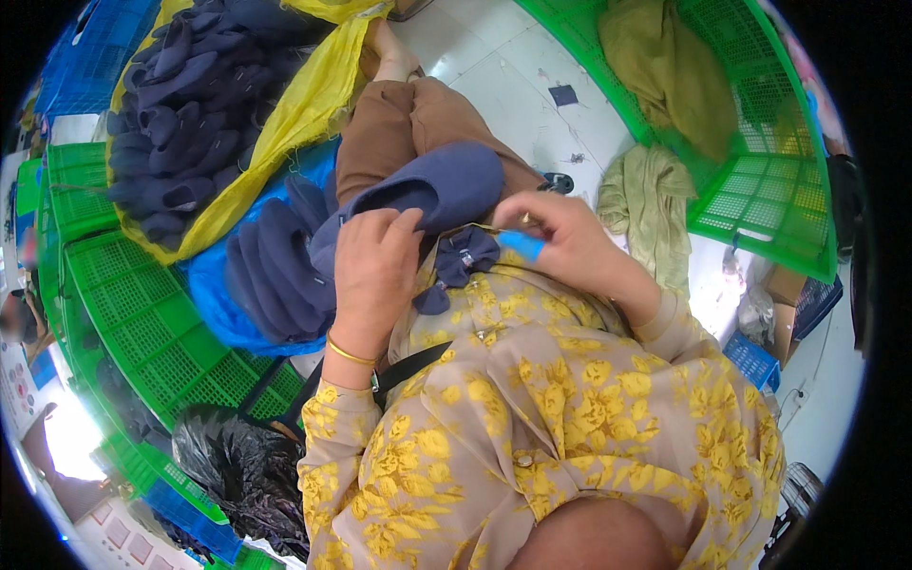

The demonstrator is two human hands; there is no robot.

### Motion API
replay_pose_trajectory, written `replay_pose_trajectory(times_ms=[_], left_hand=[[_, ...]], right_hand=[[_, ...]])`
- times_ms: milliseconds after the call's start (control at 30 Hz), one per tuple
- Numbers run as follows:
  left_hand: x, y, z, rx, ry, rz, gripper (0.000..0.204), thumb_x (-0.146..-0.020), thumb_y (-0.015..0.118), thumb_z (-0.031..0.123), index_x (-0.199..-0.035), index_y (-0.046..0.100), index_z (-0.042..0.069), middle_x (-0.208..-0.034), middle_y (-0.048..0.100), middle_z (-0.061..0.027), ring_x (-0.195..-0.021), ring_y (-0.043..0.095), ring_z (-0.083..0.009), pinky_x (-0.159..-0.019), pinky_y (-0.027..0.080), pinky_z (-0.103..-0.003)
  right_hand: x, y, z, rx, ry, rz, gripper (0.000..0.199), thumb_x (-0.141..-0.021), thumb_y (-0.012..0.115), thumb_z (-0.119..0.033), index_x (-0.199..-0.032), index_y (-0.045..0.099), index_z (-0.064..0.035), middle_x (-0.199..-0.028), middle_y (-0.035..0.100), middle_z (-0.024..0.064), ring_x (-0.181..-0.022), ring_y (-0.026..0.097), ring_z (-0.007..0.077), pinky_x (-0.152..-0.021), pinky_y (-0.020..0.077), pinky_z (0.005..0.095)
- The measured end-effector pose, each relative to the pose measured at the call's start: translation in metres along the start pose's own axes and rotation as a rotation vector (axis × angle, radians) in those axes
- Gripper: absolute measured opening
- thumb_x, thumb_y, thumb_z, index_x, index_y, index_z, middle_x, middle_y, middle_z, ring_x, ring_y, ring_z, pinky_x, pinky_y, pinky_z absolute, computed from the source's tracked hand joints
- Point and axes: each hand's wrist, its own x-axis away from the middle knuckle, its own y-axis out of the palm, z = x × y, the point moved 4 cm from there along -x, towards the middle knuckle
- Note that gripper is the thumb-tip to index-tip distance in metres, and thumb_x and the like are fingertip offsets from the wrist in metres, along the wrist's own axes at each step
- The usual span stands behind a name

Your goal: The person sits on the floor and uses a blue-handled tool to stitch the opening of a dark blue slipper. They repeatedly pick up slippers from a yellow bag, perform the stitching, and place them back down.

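A dark blue slipper (461, 185) lies across my lap, its opening facing up. My left hand (375, 261) is closed on the near edge of that slipper, at its heel half. Just right of the slipper, my right hand (575, 242) is held in a pinch. What sits between its fingertips is too small to make out. Blue tape (522, 246) is wrapped round one finger, and a ring shows on the same hand. Against my waist, between the two hands, rests a dark blue fabric bow (465, 255) with a shiny piece at its middle.
Stacked dark blue slippers (271, 271) lie on blue plastic at my left. Behind them a yellow sack (313, 104) holds a heap of similar slippers. Green crates (142, 323) flank me; the right crate (760, 195) has olive cloth (665, 66) in it. A black bag (237, 465) sits lower left.
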Motion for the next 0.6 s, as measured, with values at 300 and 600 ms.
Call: replay_pose_trajectory(times_ms=[300,600], left_hand=[[0.008,-0.022,0.003,0.119,-0.140,0.252,0.017,-0.079,0.069,-0.005,-0.094,0.067,0.002,-0.087,0.064,-0.0102,-0.079,0.062,-0.0220,-0.070,0.049,-0.030],[0.022,-0.001,0.016,1.179,-0.923,-0.204,0.020,-0.095,0.062,0.018,-0.105,0.061,0.001,-0.080,0.063,-0.0012,-0.063,0.054,-0.0047,-0.055,0.044,-0.019]], right_hand=[[0.005,0.015,0.005,0.257,-0.088,-0.160,0.031,-0.073,0.063,-0.002,-0.104,0.063,-0.0059,-0.091,0.064,0.0107,-0.077,0.063,0.0322,-0.067,0.0494,0.0406],[0.000,0.014,-0.044,0.375,-0.311,0.204,0.034,-0.066,0.073,-0.002,-0.097,0.064,-0.0105,-0.072,0.055,0.0062,-0.062,0.057,0.0215,-0.053,0.0424,0.0311]])
